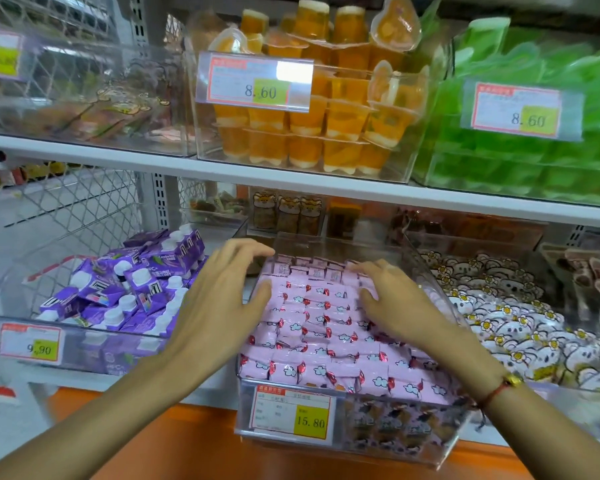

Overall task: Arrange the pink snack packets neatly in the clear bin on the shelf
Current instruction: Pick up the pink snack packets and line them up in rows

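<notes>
Several pink snack packets [321,327] with white clouds and red marks lie in rows, filling the clear bin [388,434] on the lower shelf. My left hand [219,299] hovers at the bin's left wall, fingers spread and loosely curved, holding nothing. My right hand [395,303] lies over the packets at the back right of the bin, its fingertips touching them. A red cord with a gold bead is on the right wrist.
A price tag [293,412] reading 15.80 is on the bin front. A bin of purple cartons [118,292] stands to the left, a bin of white flower packets [520,323] to the right. The upper shelf [291,178] holds orange jelly cups [312,133] and green packs [534,161].
</notes>
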